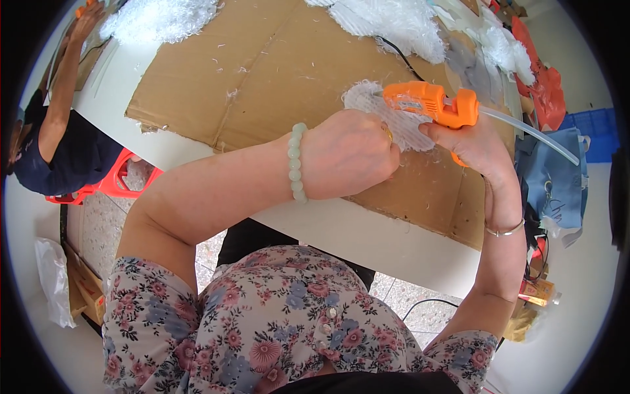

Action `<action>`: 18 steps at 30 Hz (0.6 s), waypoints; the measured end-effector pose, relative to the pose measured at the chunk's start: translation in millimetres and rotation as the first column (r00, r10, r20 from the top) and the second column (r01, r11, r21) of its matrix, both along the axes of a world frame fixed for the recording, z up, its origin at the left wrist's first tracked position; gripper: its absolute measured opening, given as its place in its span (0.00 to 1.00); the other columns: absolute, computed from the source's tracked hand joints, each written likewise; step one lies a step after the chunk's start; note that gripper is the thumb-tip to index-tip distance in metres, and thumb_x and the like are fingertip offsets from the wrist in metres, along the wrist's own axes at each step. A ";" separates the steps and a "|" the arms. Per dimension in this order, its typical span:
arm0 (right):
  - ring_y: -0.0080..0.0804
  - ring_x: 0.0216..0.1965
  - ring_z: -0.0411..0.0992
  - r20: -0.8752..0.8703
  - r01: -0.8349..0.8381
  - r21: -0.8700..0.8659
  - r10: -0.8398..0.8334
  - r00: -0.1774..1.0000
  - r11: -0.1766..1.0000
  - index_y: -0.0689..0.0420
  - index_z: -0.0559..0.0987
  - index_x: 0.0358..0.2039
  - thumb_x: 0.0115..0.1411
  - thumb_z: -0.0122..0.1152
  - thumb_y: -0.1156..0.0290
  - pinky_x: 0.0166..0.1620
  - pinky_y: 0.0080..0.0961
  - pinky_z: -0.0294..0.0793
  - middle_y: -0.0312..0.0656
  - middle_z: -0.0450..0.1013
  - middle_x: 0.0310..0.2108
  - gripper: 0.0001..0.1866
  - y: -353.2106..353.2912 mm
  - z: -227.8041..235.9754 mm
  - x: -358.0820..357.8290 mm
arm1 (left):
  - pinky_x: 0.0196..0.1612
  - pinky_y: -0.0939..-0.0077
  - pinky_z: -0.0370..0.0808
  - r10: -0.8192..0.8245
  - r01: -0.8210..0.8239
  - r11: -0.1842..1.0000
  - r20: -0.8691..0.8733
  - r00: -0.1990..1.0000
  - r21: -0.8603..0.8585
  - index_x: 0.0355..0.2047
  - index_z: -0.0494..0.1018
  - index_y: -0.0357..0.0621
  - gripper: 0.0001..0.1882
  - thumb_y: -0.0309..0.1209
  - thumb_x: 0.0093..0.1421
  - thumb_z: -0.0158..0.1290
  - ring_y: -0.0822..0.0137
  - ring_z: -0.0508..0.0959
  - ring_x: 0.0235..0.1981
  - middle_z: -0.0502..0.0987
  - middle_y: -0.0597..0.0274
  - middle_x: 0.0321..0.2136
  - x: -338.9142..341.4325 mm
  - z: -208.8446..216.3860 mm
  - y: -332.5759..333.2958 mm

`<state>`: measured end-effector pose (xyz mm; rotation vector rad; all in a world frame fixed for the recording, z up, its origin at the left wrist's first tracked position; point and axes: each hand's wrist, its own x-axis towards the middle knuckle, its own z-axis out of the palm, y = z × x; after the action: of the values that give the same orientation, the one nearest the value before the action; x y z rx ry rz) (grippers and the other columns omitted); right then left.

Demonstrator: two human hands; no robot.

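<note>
My right hand [476, 141] is wrapped round the handle of an orange hot glue gun [423, 98], with a long translucent glue stick [531, 128] trailing from its back end. The nozzle points left, over a white, netted, fringed piece [364, 97] lying on the cardboard. My left hand [351, 154], with a pale green bead bracelet at the wrist, is closed at the near left edge of that piece. Its back faces up, so the fingertips and whatever they may pinch are hidden.
Brown cardboard [282, 85] covers much of the white table [394, 243]. Fluffy white fringed heaps [394, 26] lie along the far side, and a black cord [403, 56] runs behind the glue gun. At far left, a co-worker's arm [56, 118] reaches up beside a red stool [121, 174].
</note>
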<state>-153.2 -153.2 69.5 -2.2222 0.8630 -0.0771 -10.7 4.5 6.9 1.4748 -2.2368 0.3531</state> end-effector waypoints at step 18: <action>0.18 0.24 0.60 -0.088 -0.052 -0.049 0.047 0.995 0.997 0.62 0.73 0.31 0.45 0.65 0.72 0.27 0.18 0.64 0.31 0.66 0.22 0.14 7.9 3.2 7.5 | 0.27 0.73 0.72 0.013 -0.022 0.985 0.055 0.998 0.173 0.24 0.70 0.38 0.18 0.42 0.47 0.59 0.65 0.74 0.24 0.73 0.57 0.22 -3.3 3.2 4.0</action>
<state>-145.7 -145.3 72.7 -2.3083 0.8605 0.0209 -14.0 8.5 10.2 1.5908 -2.3497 0.2092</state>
